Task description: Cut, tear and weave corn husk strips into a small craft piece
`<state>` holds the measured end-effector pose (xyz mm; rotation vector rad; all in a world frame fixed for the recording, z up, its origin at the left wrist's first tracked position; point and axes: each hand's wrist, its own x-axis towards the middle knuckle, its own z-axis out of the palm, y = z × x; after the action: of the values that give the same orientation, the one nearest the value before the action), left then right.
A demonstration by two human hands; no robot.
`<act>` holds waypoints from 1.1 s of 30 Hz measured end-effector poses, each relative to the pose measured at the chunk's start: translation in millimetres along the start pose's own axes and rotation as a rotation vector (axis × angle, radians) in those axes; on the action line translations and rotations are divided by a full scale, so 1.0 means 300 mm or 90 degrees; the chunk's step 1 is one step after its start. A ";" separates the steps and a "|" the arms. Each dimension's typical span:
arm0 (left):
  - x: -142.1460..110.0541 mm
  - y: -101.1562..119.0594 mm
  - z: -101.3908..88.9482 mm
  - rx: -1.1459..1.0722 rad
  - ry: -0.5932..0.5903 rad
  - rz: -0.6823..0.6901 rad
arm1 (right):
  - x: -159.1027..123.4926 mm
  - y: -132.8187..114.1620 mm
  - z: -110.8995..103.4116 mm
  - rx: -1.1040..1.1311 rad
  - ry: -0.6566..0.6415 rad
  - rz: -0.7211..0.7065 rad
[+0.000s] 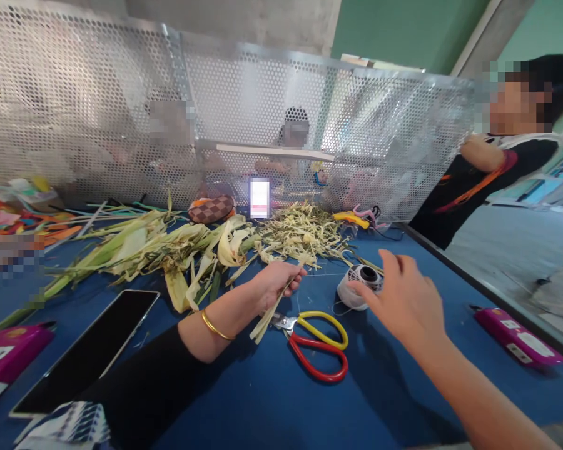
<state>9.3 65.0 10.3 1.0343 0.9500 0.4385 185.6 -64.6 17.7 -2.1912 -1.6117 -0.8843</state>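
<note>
My left hand (281, 281), with a gold bangle at the wrist, is closed around a pale corn husk strip (268, 320) whose ends stick out on both sides of the fist. Just right of that fist lie scissors (316, 340) with one yellow and one red handle, their blades partly under the strip. A spool of white thread (354, 289) stands on the blue table, and a thin thread runs from it toward my left hand. Fingers spread, my right hand (406, 300) hovers beside the spool, its thumb overlapping the spool in view; whether they touch I cannot tell.
Corn husks (150, 250) and a heap of shredded husk (304, 231) cover the table's far side. A large phone (94, 350) lies left; magenta devices (518, 337) sit at both sides. A perforated metal screen (263, 94) closes the back. A person (492, 169) stands right.
</note>
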 end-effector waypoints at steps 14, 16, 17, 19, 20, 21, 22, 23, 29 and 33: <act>-0.032 0.083 -0.073 0.178 -0.036 0.092 | 0.181 0.235 0.143 0.239 -0.300 -0.130; -0.044 0.091 -0.071 0.171 -0.049 0.097 | 0.183 0.199 0.138 0.245 -0.225 -0.104; -0.050 0.094 -0.067 0.169 -0.052 0.100 | 0.184 0.166 0.127 0.270 -0.170 -0.094; -0.062 0.097 -0.059 0.169 -0.059 0.107 | 0.186 0.081 0.092 0.379 -0.084 -0.095; -0.068 0.097 -0.054 0.172 -0.064 0.110 | 0.187 0.036 0.073 0.430 -0.066 -0.089; -0.073 0.097 -0.050 0.177 -0.068 0.114 | 0.190 -0.007 0.056 0.478 -0.061 -0.080; -0.078 0.095 -0.046 0.183 -0.075 0.118 | 0.193 -0.046 0.043 0.526 -0.061 -0.067; -0.082 0.094 -0.042 0.189 -0.084 0.124 | 0.196 -0.078 0.034 0.573 -0.064 -0.056; -0.093 0.087 -0.036 0.207 -0.124 0.128 | 0.204 -0.150 0.056 0.779 -0.268 -0.063; -0.091 0.096 -0.040 0.205 -0.098 0.120 | 0.209 -0.121 0.101 0.801 -0.173 0.094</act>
<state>-12.2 65.7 45.5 1.4383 0.8024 0.3610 173.2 12.2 28.5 -1.4459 -1.4222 0.4554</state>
